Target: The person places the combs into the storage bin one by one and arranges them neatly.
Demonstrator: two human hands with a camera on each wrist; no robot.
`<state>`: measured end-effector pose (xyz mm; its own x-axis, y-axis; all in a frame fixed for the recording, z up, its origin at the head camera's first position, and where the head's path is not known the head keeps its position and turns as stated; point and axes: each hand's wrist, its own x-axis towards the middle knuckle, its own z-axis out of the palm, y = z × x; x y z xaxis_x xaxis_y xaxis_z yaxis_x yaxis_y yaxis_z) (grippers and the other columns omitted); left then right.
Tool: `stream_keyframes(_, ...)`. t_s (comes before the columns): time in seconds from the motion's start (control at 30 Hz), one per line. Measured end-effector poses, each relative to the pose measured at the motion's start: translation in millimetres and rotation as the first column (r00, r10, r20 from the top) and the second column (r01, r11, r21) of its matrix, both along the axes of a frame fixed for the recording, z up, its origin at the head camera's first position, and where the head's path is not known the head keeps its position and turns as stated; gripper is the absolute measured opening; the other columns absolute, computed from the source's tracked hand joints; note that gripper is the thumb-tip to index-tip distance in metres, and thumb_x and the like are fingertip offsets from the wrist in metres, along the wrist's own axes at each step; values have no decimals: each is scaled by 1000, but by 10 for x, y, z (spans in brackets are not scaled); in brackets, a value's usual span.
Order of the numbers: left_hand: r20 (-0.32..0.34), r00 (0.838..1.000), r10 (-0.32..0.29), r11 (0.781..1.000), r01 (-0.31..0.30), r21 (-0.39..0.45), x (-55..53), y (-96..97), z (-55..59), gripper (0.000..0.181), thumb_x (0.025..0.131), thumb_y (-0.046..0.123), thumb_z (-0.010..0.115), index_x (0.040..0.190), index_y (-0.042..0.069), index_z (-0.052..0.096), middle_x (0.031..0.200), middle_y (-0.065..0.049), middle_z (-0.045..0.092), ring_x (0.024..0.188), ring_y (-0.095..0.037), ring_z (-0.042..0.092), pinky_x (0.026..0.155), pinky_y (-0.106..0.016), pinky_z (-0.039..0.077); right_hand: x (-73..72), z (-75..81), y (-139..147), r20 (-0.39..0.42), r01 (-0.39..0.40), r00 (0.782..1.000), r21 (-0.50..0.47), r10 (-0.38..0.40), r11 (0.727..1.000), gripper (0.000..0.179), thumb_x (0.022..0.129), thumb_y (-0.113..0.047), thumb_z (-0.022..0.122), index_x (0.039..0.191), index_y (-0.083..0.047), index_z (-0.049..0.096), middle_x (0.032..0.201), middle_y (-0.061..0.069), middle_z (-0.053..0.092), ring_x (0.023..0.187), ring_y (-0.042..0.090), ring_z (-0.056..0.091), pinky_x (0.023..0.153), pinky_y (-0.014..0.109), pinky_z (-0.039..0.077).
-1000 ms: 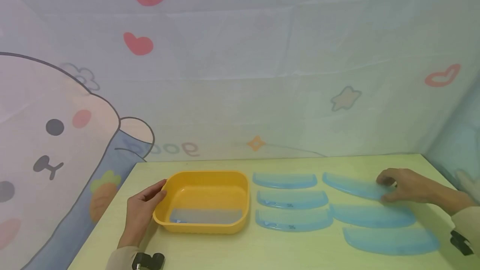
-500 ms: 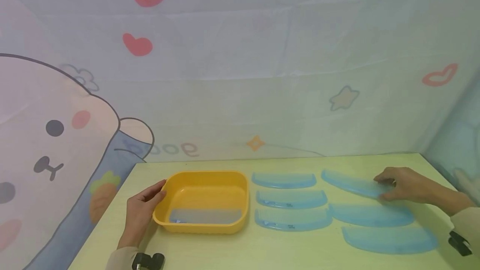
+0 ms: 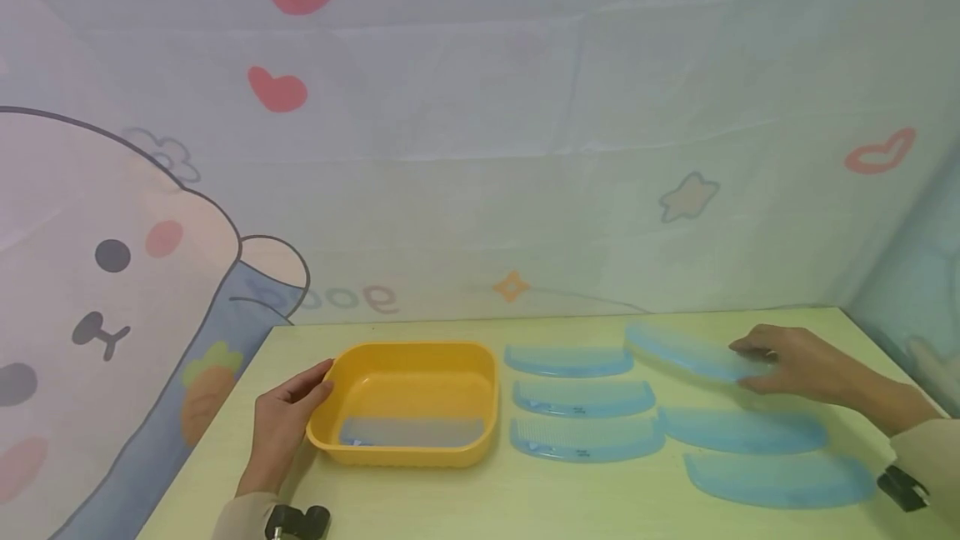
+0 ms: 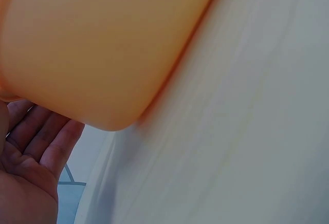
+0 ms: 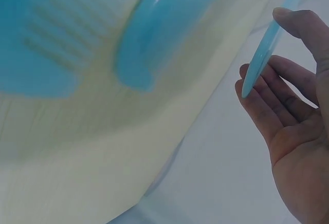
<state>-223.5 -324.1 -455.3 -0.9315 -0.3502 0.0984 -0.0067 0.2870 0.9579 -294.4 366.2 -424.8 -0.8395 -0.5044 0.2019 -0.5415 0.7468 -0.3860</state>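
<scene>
Right hand (image 3: pixel 798 363): thumb and fingertips pinch one end of a blue comb, the palm clear of it
Held comb (image 3: pixel 678 352): over the back right part of the surface, slanting, its free end farther back than the gripped end; blurred in the head view, seen edge-on in the right wrist view
Left hand (image 3: pixel 287 413): grips the left side of a yellow tray (image 3: pixel 412 390), thumb at the rim, fingers against the outer wall
Tray comb (image 3: pixel 412 432): inside the tray, lying lengthwise along the near wall
Right column: a middle comb (image 3: pixel 742 432) and a near comb (image 3: pixel 780 482), in front of the right hand
Left column: three combs, back (image 3: pixel 570 362), centre (image 3: pixel 583 400) and front (image 3: pixel 587 442), just right of the tray
Surface (image 3: pixel 480 502): pale yellow-green, under tray and combs
Backdrop (image 3: pixel 480 107): pale cloth with red hearts, a star and a cartoon animal
</scene>
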Motion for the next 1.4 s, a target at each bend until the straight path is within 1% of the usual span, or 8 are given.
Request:
stream_keyframes(0.2,3,1000,1,1000,-1,12,-2,-5,-7,41,102,18,76,140,6,70,135,-2,71,106,5,65,92,-12,54,26,114,-252,-33,-37,999,-4,37,999,49,86,-29,91,122,2,76,113,-3,72,98,21,70,79,33,60)
stream_keyframes(0.43,-3,1000,-8,1000,8,25,-8,-12,-23,41,101,17,76,140,5,70,131,4,73,106,5,66,92,-13,54,48,201,-560,-105,-112,989,-24,109,993,46,85,-24,92,120,2,77,110,-6,70,91,7,63,73,31,58)
stream_keyframes(0.57,-7,1000,-12,1000,12,25,-1,-15,-22,41,101,17,76,140,5,70,132,3,73,106,4,66,93,-13,54,46,248,-744,-121,-156,981,-39,150,987,46,85,-24,91,121,2,77,111,-4,70,90,8,62,73,32,58)
stream_keyframes(0.73,-7,1000,-12,1000,12,20,9,-12,-10,41,101,18,76,140,5,70,134,1,72,107,5,65,93,-13,53,38,292,-975,-98,-177,980,-37,173,983,47,88,-26,89,125,1,76,115,-2,71,95,13,66,78,35,60)
stream_keyframes(0.97,-12,1000,-10,1000,10,18,16,0,3,41,101,18,76,140,5,70,131,4,73,107,5,65,93,-13,54,61,360,-1285,-33,-210,977,-59,208,976,50,92,-28,86,129,2,73,119,2,71,101,21,68,83,41,61)
stream_keyframes(1.1,-21,1000,-11,1000,11,19,18,9,7,41,101,17,77,139,4,70,130,3,73,107,4,66,93,-13,54,69,388,-1451,-29,-231,973,-56,229,971,49,92,-26,86,129,2,74,120,3,71,108,27,69,89,46,61)
stream_keyframes(1.2,-27,1000,-10,1000,11,19,18,15,9,41,101,16,77,139,3,71,129,4,74,106,4,66,92,-13,54,70,397,-1568,-32,-250,968,-58,249,967,49,91,-26,86,130,2,73,121,3,71,111,28,68,91,46,60)
stream_keyframes(1.4,-37,999,-8,1000,9,22,16,18,2,40,100,16,78,138,2,71,126,7,75,105,3,67,92,-14,55,75,386,-1790,-23,-289,957,-84,288,954,51,92,-28,85,132,1,73,121,2,70,108,24,68,90,44,60)
